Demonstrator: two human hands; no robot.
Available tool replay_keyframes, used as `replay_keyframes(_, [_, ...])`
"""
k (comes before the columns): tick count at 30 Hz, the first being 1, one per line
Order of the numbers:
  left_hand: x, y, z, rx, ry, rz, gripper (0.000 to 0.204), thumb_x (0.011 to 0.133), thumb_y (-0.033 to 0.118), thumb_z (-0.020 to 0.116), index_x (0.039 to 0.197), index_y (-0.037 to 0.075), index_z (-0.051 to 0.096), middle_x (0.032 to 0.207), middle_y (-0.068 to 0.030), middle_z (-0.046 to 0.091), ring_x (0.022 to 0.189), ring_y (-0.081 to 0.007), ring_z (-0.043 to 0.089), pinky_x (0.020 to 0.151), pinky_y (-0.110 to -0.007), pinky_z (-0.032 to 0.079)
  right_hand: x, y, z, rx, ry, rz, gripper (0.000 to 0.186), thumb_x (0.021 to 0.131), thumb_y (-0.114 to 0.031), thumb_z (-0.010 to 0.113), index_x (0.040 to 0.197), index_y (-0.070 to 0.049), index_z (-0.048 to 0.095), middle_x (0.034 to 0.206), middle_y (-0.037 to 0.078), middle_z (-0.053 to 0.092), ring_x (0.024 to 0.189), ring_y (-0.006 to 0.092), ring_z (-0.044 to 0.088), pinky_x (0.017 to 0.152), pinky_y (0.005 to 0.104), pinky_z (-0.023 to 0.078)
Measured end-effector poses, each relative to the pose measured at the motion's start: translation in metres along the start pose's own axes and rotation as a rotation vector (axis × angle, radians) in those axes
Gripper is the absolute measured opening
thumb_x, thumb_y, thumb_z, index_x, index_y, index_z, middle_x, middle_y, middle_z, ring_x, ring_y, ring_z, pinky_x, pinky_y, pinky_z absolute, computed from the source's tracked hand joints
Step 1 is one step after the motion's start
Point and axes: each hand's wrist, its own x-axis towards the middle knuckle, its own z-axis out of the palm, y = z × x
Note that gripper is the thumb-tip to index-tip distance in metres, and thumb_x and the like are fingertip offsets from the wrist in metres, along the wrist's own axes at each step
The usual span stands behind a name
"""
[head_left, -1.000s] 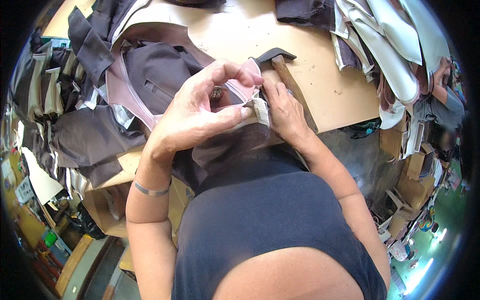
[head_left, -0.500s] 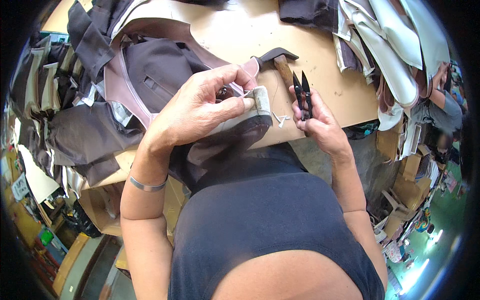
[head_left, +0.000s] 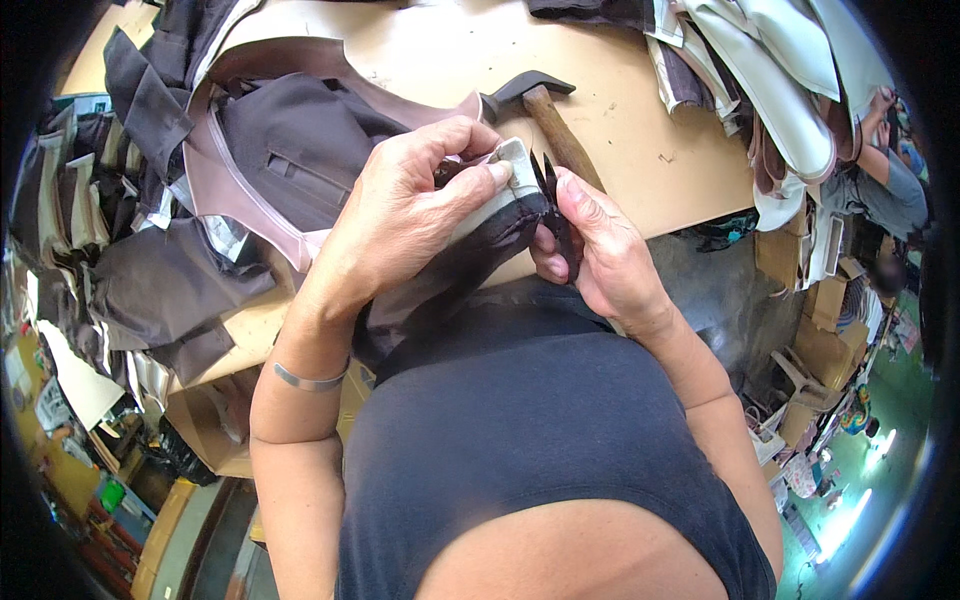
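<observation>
My left hand (head_left: 405,200) pinches the pale edge of a dark fabric piece (head_left: 475,245) between thumb and forefinger, above the near edge of the table. The lower part of the piece hangs toward my body. In my right hand (head_left: 608,250) is a pair of black thread snips (head_left: 562,225), closed in my fingers and thumb. Their pointed blades stand upright right beside the pale edge. Whether the tips touch the fabric I cannot tell.
A hammer (head_left: 562,135) with a wooden handle lies just beyond my hands. Dark cut pieces with pinkish trim (head_left: 210,185) cover the left of the table (head_left: 660,170). Pale pieces (head_left: 765,85) are stacked at the far right. A co-worker's arm (head_left: 875,165) shows beyond them.
My right hand has brought the snips leftward to the fabric edge, and their blades have drawn closer together. My left hand keeps its pinch. The whole view has shifted slightly.
</observation>
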Motion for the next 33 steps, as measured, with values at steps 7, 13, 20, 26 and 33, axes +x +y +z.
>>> replay_keyframes(7, [0.001, 0.003, 0.003, 0.079, 0.006, -0.012, 0.017, 0.084, 0.012, 0.059, 0.093, -0.002, 0.060, 0.082, 0.0002, 0.056, 0.076, -0.0054, 0.049, 0.070, -0.020, 0.041, -0.002, -0.006, 0.000, -0.180, -0.016, -0.009, 0.027, 0.096, -0.032, 0.039, 0.097, -0.007, 0.049, 0.070, -0.003, 0.042, 0.058, 0.0039, 0.035, 0.048, 0.0169, 0.028])
replay_keyframes(13, [-0.001, 0.001, 0.005, 0.106, 0.021, -0.001, 0.017, 0.083, 0.012, 0.059, 0.092, -0.002, 0.059, 0.081, 0.0003, 0.055, 0.076, -0.0059, 0.048, 0.070, -0.020, 0.041, 0.001, -0.004, 0.005, -0.291, 0.055, -0.048, 0.026, 0.095, -0.031, 0.040, 0.085, -0.010, 0.049, 0.066, -0.006, 0.036, 0.056, 0.0026, 0.030, 0.049, 0.0171, 0.025])
replay_keyframes(20, [-0.002, 0.000, 0.008, 0.142, 0.040, 0.005, 0.016, 0.083, 0.013, 0.059, 0.091, -0.001, 0.059, 0.080, 0.0006, 0.055, 0.076, -0.0054, 0.047, 0.069, -0.020, 0.040, 0.003, 0.002, 0.003, -0.261, 0.095, -0.038, 0.027, 0.095, -0.032, 0.042, 0.082, -0.010, 0.049, 0.064, -0.007, 0.035, 0.055, 0.0024, 0.029, 0.049, 0.0178, 0.025])
replay_keyframes(26, [-0.003, -0.007, 0.010, 0.098, 0.016, 0.007, 0.015, 0.083, 0.013, 0.058, 0.089, -0.001, 0.059, 0.076, 0.0017, 0.053, 0.072, -0.0051, 0.046, 0.065, -0.020, 0.039, 0.007, 0.004, 0.000, -0.314, 0.070, -0.085, 0.027, 0.095, -0.032, 0.042, 0.083, -0.009, 0.049, 0.064, -0.007, 0.035, 0.055, 0.0020, 0.030, 0.048, 0.0177, 0.026])
replay_keyframes(33, [-0.003, -0.009, 0.013, 0.053, -0.013, -0.035, 0.011, 0.083, 0.011, 0.058, 0.087, 0.001, 0.060, 0.074, 0.0028, 0.053, 0.069, -0.0036, 0.045, 0.063, -0.019, 0.038, 0.010, 0.008, -0.007, -0.361, 0.047, -0.078, 0.031, 0.093, -0.035, 0.041, 0.096, -0.006, 0.054, 0.074, -0.005, 0.048, 0.058, -0.0007, 0.040, 0.047, 0.0136, 0.031])
